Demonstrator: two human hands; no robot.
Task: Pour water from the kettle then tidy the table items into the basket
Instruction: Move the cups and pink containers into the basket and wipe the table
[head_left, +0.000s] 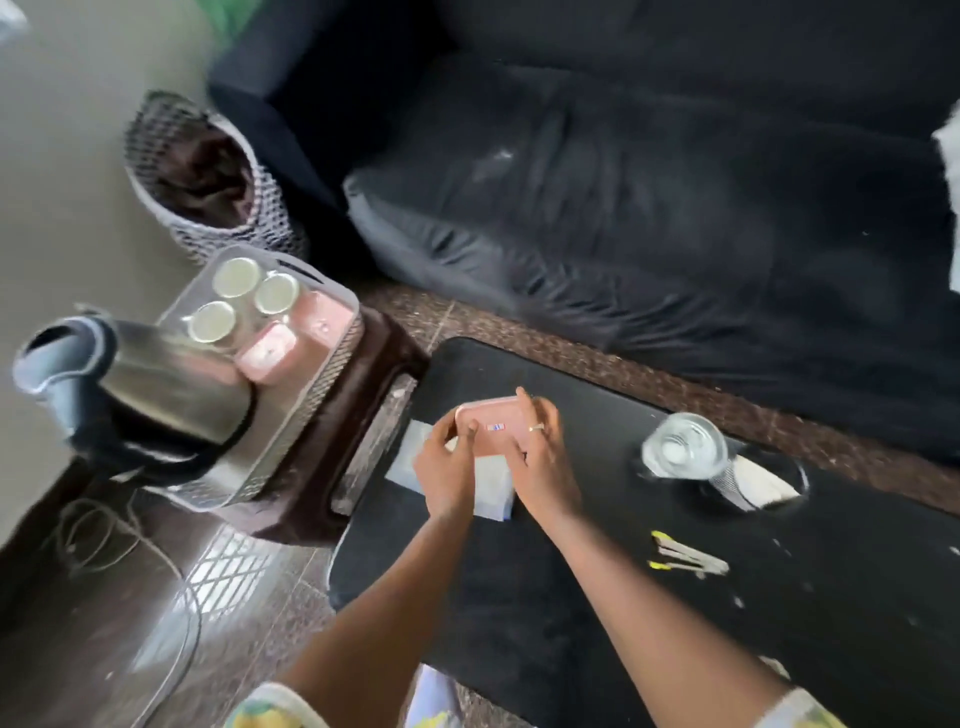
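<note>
Both hands grip a pink box (496, 427) just above the black table (571, 597), near its far left corner. My left hand (448, 465) holds its left side, my right hand (543, 457) its right side. Under the box lies a white pad (493, 491). To the left, a clear mesh basket (322, 374) stands on a dark brown stool (363, 415). It holds a steel kettle (156, 384) lying tilted, three lidded jars (236, 276) and two pink boxes (265, 353). A glass of water (683, 446) stands on the table to the right.
Yellow-tipped tongs (685, 558) lie on the table's right part, beside a cup-holder cutout with white paper (763, 486). A dark sofa (649, 182) runs behind the table. A woven laundry basket (202, 176) sits on the floor far left. A cable (130, 545) trails over the floor.
</note>
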